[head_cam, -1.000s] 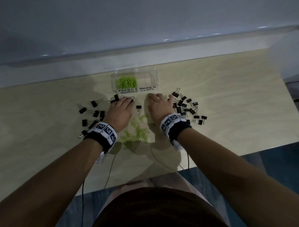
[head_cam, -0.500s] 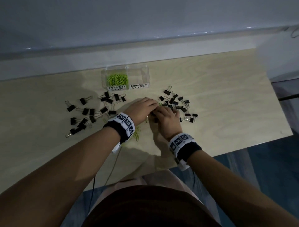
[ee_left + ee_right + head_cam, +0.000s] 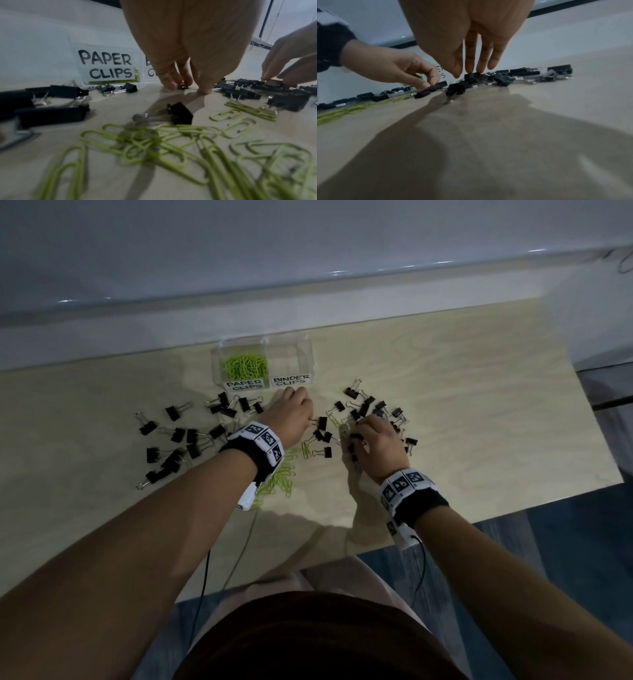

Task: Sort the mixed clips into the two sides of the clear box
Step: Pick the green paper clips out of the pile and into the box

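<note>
Moving forward since a moment ago, the left hand now pinches a binder clip at its fingertips, just short of the clear box; the right hand apparently pinches another binder clip from the right pile. Roughly forty binder clips remain loose; paper clips, tangled, can't be counted.

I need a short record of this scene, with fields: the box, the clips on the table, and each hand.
box: clear box, green paper clips in the side marked PAPER CLIPS, side marked BINDER CLIPS looks empty
table: black binder clips scattered, loose green paper clips
left hand: pinches a small binder clip on the table
right hand: fingertips on the binder clip pile
</note>
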The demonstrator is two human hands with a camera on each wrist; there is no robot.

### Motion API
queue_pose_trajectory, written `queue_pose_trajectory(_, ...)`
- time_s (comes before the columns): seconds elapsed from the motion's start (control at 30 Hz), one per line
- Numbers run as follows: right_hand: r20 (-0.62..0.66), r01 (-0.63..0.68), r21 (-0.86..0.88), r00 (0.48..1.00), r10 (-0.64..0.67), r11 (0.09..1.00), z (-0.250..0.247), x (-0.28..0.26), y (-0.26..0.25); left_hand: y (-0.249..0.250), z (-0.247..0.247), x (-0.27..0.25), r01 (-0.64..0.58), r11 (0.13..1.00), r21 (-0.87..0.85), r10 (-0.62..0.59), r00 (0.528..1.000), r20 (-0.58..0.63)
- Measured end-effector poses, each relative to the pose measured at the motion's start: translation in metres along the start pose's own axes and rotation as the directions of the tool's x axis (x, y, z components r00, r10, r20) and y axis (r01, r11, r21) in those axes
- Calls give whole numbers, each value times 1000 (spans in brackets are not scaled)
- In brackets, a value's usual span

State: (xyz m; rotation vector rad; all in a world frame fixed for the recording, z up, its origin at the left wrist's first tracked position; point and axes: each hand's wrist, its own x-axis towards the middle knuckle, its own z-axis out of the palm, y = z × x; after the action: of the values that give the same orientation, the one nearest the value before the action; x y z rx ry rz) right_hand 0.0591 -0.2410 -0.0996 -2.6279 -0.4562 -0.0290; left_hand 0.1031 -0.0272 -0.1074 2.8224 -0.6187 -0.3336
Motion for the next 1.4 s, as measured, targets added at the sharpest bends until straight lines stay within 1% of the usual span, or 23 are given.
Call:
queue_pose_trajectory(0.07, -14, -17, -45, 1000, 16, 999, 0, 1, -10, 1, 1, 0, 44, 999, -10, -43, 999, 8)
queue_pose_trajectory(0.13, -9, 20, -57, 1000, -20, 998, 3, 3, -24, 1, -1, 0, 52, 998, -25, -52, 999, 16)
queue_pose_trajectory(0.23, 71, 120, -47, 991, -116, 992, 13, 4, -43, -1, -4, -3, 72, 995, -69, -72, 997, 13)
queue_pose_trajectory(0.33, 140, 163, -68, 978, -153, 984, 18, -1, -46, -6, -6, -5, 160, 977, -143, -165, 986, -23)
queue_pose_trajectory(0.43, 104, 180, -44, 979, -175, 983, 15, -11, -35, -10, -7, -6, 257, 948, -185, -272, 960, -61)
queue_pose_trajectory(0.57, 38, 208, 7, 977, -208, 978, 6, -23, -15, -7, -6, -10, 353, 922, -157, -371, 923, -105)
queue_pose_trajectory(0.63, -5, 194, 17, 981, -193, 981, 0, -21, -11, 0, -8, -14, 315, 945, -83, -324, 937, -133)
queue_pose_trajectory(0.7, -11, 155, -26, 988, -156, 988, -2, -12, -13, 10, -7, -22, 152, 988, -1, -151, 980, -126)
queue_pose_trajectory(0.73, 4, 131, -62, 991, -131, 989, -2, -7, -16, 15, -5, -27, 59, 998, 25, -56, 993, -104)
queue_pose_trajectory(0.77, 34, 103, -92, 994, -100, 990, 0, -2, -20, 18, -3, -34, -12, 999, 44, 15, 997, -79)
queue_pose_trajectory(0.8, 70, 75, -117, 995, -67, 990, 3, 2, -25, 20, -2, -40, -50, 997, 58, 53, 997, -52)
queue_pose_trajectory(0.87, 143, 26, -168, 990, -2, 985, 9, 6, -34, 20, 0, -52, -53, 995, 82, 54, 998, -15)
queue_pose_trajectory(0.93, 169, 19, -216, 986, 18, 976, 15, 4, -43, 18, -1, -64, -46, 994, 99, 44, 999, 22)
queue_pose_trajectory(1.0, 163, 54, -211, 986, -20, 976, 22, -3, -53, 14, -1, -77, -61, 993, 99, 56, 997, 57)
queue_pose_trajectory(1.07, 168, 133, -176, 980, -104, 975, 30, -12, -65, 8, 2, -94, -71, 994, 85, 66, 996, 62)
queue_pose_trajectory(1.13, 167, 204, -116, 969, -183, 972, 35, -18, -74, -1, 4, -112, -23, 1000, 0, 23, 1000, 17)
queue_pose_trajectory(1.17, 154, 218, -75, 967, -205, 973, 33, -18, -76, -5, 4, -121, 30, 997, -71, -31, 999, -21)
queue_pose_trajectory(1.2, 134, 225, -37, 967, -218, 974, 32, -18, -76, -10, 3, -131, 100, 983, -155, -111, 992, -62)
queue_pose_trajectory(1.27, 119, 222, 11, 968, -222, 975, 28, -14, -77, -20, 1, -152, 235, 927, -293, -282, 951, -130)
queue_pose_trajectory(1.3, 168, 180, 28, 969, -182, 983, 25, -12, -78, -23, 1, -161, 289, 898, -332, -348, 928, -133)
queue_pose_trajectory(1.33, 252, 103, 39, 962, -109, 994, 22, -9, -80, -25, 2, -167, 349, 868, -355, -404, 910, -94)
queue_pose_trajectory(1.37, 356, 19, 36, 934, -30, 999, 20, -5, -82, -25, 2, -170, 412, 836, -363, -450, 893, -22)
queue_pose_trajectory(1.4, 446, -30, 13, 895, 21, 999, 20, -2, -85, -24, 2, -171, 462, 814, -352, -473, 879, 58)
